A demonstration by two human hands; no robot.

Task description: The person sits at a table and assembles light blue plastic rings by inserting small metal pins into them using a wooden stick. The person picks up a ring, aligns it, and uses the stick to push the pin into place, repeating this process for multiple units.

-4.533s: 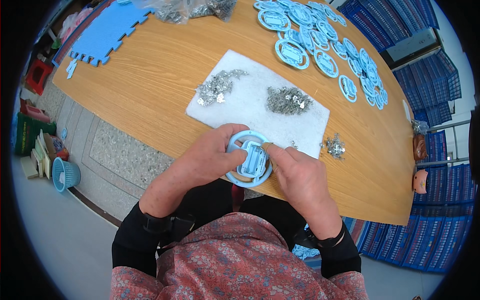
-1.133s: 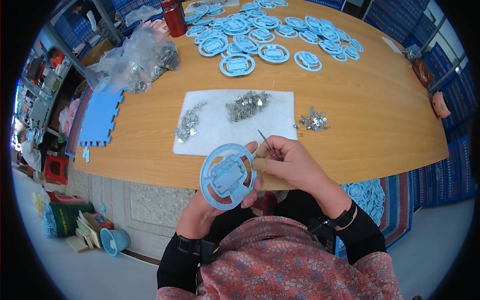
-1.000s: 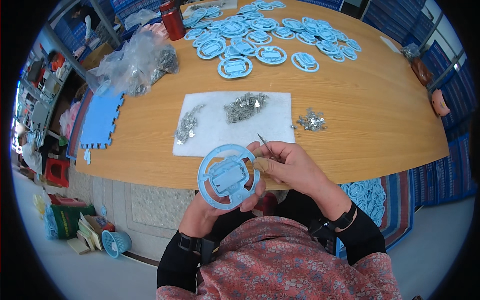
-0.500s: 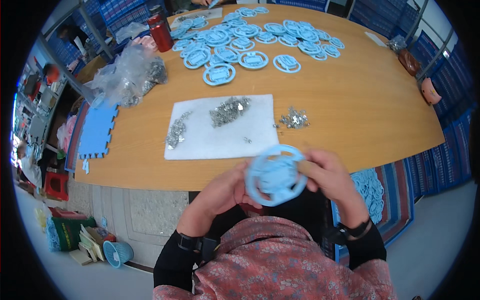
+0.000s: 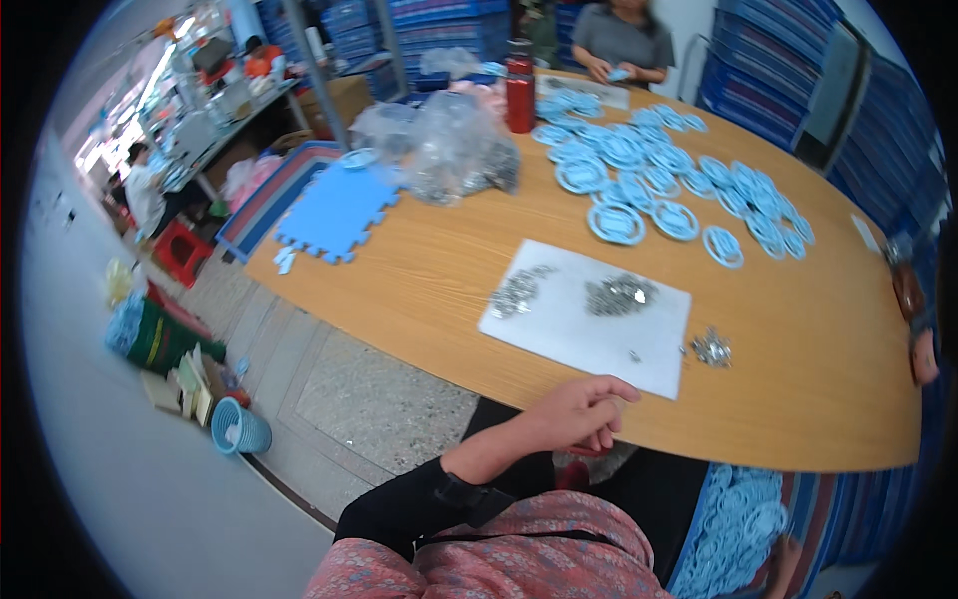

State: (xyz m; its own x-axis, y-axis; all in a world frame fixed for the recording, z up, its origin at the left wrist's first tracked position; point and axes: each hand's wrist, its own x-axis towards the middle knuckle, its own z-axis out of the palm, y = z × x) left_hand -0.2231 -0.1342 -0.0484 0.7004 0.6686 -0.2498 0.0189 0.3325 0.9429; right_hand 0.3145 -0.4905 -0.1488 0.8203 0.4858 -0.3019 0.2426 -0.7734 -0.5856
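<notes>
My left hand (image 5: 582,411) hovers at the table's front edge, just below the white foam sheet (image 5: 589,344). Its index finger is stretched out, the others bend loosely, and nothing shows in it. Down at the lower right, my right hand (image 5: 785,557) is beside a bin heaped with light-blue round plastic pieces (image 5: 733,519). Its fingers are too small and blurred to read. Small silvery metal parts (image 5: 619,296) lie in piles on the sheet, with another silvery pile (image 5: 712,347) on the wood to its right.
Many light-blue ring-shaped pieces (image 5: 616,224) spread over the far side of the table (image 5: 429,290). Clear plastic bags (image 5: 454,140), a red bottle (image 5: 520,95) and a blue foam mat (image 5: 339,212) are at the left. A person (image 5: 624,45) sits across, holding a blue piece.
The light-blue round piece that both hands held is out of them. My right hand has dropped to the bin at lower right; the view has swung left.
</notes>
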